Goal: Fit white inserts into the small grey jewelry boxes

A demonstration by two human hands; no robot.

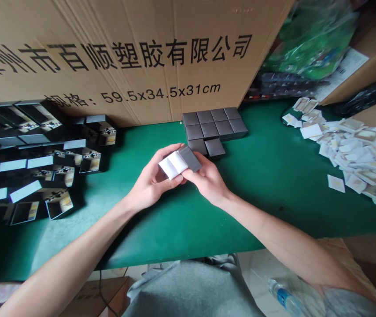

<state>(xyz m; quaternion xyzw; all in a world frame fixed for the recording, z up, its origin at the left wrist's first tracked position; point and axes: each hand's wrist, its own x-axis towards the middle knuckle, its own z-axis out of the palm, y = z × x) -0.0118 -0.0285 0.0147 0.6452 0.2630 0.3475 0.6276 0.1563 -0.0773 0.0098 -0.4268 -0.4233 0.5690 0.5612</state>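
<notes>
Over the middle of the green table (175, 229), both hands grip a small dark grey jewellery box (189, 159). It looks open, with a white padded inner face (174, 164) turned up toward me. My left hand (153, 178) wraps around the white side, thumb at its lower edge. On the grey side, my right hand (210, 178) has its thumb against the near edge; its other fingers are mostly hidden. Just beyond my hands, several closed grey boxes (214, 127) stand pressed together in a block.
Several open black boxes (59, 176) stand in rows at the left. A loose pile of white inserts (349, 149) lies at the right. A large printed cardboard carton (135, 26) rises along the back. Beneath the table's front edge is a plastic bottle (283, 299).
</notes>
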